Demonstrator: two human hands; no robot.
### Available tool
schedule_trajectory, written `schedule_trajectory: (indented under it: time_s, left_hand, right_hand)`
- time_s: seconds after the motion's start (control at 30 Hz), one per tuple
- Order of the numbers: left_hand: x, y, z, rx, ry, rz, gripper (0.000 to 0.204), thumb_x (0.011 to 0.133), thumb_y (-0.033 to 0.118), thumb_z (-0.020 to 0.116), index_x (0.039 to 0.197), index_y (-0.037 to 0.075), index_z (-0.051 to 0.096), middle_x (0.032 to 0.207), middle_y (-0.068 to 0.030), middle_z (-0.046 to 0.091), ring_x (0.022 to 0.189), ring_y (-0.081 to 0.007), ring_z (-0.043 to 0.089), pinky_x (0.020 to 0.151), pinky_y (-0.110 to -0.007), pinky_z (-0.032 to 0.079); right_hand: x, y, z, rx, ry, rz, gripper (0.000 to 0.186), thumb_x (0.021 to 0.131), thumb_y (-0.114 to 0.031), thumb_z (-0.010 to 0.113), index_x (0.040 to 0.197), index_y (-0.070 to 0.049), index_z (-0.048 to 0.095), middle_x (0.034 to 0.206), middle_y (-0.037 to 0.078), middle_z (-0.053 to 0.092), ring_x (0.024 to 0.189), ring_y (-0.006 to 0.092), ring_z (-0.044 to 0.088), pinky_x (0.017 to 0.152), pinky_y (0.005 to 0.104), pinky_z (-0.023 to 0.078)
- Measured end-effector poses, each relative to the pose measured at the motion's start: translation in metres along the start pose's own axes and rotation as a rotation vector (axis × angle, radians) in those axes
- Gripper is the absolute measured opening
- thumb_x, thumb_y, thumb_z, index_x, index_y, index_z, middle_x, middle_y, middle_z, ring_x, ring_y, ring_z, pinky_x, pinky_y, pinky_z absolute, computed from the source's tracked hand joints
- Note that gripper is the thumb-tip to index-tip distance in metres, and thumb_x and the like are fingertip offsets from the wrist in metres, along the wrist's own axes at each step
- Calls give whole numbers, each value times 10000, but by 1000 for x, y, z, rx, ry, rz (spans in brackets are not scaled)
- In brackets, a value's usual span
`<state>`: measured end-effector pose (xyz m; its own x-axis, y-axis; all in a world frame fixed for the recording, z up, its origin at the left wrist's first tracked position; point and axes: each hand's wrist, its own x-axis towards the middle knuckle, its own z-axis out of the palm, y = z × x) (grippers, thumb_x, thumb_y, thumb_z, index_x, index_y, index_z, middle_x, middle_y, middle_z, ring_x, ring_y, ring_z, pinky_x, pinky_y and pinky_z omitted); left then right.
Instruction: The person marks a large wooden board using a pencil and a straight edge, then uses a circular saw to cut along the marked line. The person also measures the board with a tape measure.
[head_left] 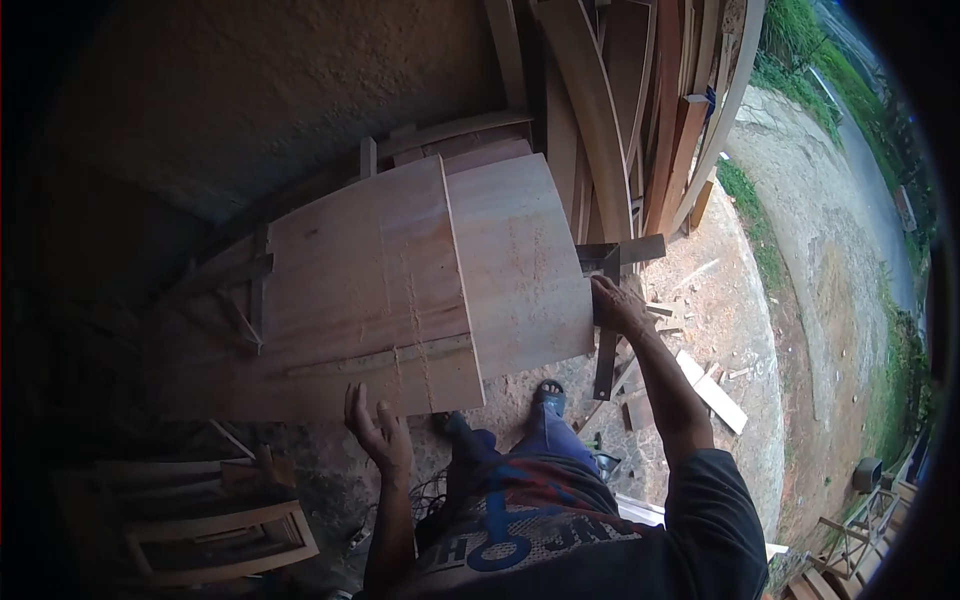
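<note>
A broad reddish-brown wooden board [360, 270], with sawdust streaks, lies across wooden supports in front of me. Its right end overlaps a lighter board [525, 250], also dusted with shavings. My left hand [380, 440] is open at the near edge of the brown board, fingers spread and thumb apart; contact with the edge is unclear. My right hand [622, 308] is closed at the right end of the lighter board, over a dark upright bar [606, 365] that meets a crossing bar [643, 248]. What its fingers grip is hidden.
Long planks [590, 90] lean at the back, beside a rough wall [290, 90]. Wooden frames [220, 545] lie at lower left. Shavings and a pale offcut [712, 392] litter the ground at right. A concrete path [830, 260] runs outside.
</note>
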<state>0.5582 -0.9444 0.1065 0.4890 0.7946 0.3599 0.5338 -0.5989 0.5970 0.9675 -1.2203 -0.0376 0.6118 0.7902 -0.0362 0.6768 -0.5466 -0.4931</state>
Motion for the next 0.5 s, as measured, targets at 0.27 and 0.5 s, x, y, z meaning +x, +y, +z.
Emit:
schedule_trajectory:
  time_s: [0.27, 0.5]
  left_hand:
    - [-23, 115, 48, -270, -268, 353, 481, 904, 79, 637, 1367, -9, 545, 1398, -212, 528, 1272, -373, 515, 1075, -452, 419]
    - [-24, 165, 90, -477, -676, 547, 785, 937, 450, 675, 1512, 9, 372, 1555, -271, 326, 1421, -435, 379, 1158, -481, 346]
  right_hand:
    - [4, 19, -29, 362, 135, -11, 690, 676, -141, 823, 1279, -30, 507, 1157, 173, 591, 1092, 346, 602, 928, 420, 517]
    - [-77, -94, -90, 1453, -297, 260, 625, 823, -154, 733, 1385, -7, 504, 1044, 89, 662, 892, 212, 670, 758, 335, 528]
